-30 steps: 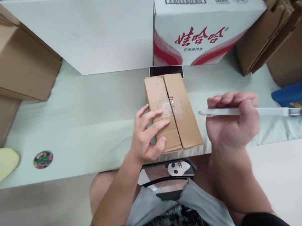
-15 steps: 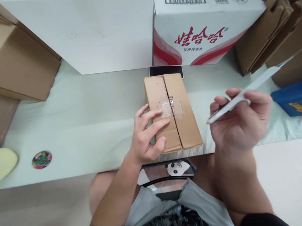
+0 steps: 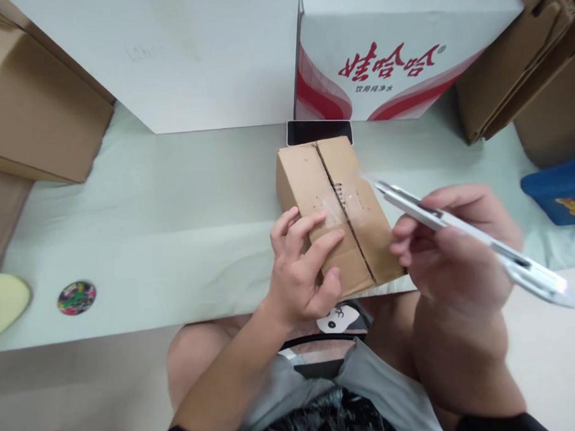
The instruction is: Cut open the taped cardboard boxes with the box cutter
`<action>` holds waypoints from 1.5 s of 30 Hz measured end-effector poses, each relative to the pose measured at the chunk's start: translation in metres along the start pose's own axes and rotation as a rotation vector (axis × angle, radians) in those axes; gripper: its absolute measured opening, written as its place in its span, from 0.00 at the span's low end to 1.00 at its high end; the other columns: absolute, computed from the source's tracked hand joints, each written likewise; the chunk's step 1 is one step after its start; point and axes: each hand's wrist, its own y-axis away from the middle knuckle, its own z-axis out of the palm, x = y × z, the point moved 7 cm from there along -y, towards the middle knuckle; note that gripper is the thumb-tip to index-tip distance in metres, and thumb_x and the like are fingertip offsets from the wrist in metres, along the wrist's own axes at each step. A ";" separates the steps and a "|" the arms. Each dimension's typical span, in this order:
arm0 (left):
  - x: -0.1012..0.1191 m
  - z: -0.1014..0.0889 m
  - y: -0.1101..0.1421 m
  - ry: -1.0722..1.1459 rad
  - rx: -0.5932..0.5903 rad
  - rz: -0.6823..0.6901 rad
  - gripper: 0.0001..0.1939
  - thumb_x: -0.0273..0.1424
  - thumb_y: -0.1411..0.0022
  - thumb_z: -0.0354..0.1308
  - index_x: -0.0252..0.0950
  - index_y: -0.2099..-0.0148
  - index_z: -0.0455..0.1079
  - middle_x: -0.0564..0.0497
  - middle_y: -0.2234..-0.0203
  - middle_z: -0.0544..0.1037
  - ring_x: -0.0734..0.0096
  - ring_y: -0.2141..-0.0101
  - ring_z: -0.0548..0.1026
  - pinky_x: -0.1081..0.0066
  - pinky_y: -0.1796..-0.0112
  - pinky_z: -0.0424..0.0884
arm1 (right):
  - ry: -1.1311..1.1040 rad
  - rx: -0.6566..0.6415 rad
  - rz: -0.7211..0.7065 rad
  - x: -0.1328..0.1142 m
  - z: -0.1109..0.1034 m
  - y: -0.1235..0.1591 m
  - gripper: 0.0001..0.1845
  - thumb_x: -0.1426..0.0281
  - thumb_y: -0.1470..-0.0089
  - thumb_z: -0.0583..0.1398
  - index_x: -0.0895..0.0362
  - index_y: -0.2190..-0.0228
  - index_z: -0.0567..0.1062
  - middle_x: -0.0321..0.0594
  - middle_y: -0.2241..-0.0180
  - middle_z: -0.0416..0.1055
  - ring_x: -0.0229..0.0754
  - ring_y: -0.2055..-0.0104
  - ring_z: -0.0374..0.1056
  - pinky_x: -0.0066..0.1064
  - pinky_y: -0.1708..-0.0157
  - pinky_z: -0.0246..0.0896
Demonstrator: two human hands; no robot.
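A small cardboard box sits near the front edge of the table, slightly turned, with clear tape across its top seam. My left hand lies on its near left part, fingers spread and touching the top. To the right of the box, my right hand is closed around a slim white-and-silver utility knife. The knife's thin, blurred front end points up and left, over the right flap of the box near the tape. Whether it touches the cardboard I cannot tell.
Behind the box lie a dark-screened phone and a white-and-red carton. A large white box stands back left. Brown cartons are at far left, flattened cardboard at right. A blue container stands on the right.
My right hand has turned the knife, so its front end now points left toward the box's tape. The box has rotated slightly, and my left hand has shifted right with it.
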 end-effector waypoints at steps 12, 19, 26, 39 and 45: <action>-0.004 -0.002 0.000 -0.023 -0.040 -0.012 0.21 0.34 0.38 0.52 0.40 0.44 0.72 0.40 0.44 0.75 0.47 0.41 0.69 0.42 0.36 0.63 | -0.127 0.052 -0.048 -0.007 -0.011 -0.015 0.12 0.62 0.43 0.67 0.48 0.76 0.74 0.28 0.86 0.52 0.34 0.87 0.47 0.26 0.91 0.40; -0.005 -0.002 0.002 0.022 -0.002 -0.002 0.19 0.34 0.35 0.51 0.39 0.44 0.72 0.39 0.44 0.74 0.50 0.41 0.69 0.44 0.34 0.61 | 0.490 0.020 -0.155 -0.014 0.018 0.004 0.08 0.70 0.45 0.68 0.50 0.62 0.79 0.32 0.72 0.75 0.33 0.76 0.67 0.28 0.78 0.61; -0.007 -0.004 0.006 -0.026 -0.042 -0.025 0.20 0.35 0.35 0.52 0.41 0.43 0.72 0.40 0.43 0.75 0.48 0.40 0.69 0.43 0.35 0.62 | 0.645 -0.090 -0.068 -0.001 0.028 -0.001 0.05 0.72 0.46 0.64 0.53 0.65 0.75 0.30 0.75 0.70 0.32 0.77 0.62 0.28 0.76 0.56; -0.006 -0.007 0.005 0.008 -0.012 0.002 0.18 0.35 0.34 0.53 0.39 0.45 0.73 0.40 0.44 0.76 0.52 0.40 0.70 0.47 0.34 0.64 | 0.777 -0.102 -0.075 0.002 0.032 -0.003 0.03 0.72 0.46 0.64 0.53 0.67 0.74 0.30 0.76 0.70 0.32 0.77 0.61 0.29 0.76 0.54; -0.008 -0.008 0.004 -0.019 -0.011 -0.002 0.18 0.37 0.34 0.52 0.40 0.46 0.74 0.40 0.45 0.76 0.53 0.42 0.71 0.47 0.36 0.66 | 0.681 -0.142 0.012 0.001 0.029 0.010 0.09 0.72 0.44 0.61 0.55 0.75 0.68 0.30 0.80 0.58 0.32 0.78 0.51 0.30 0.79 0.44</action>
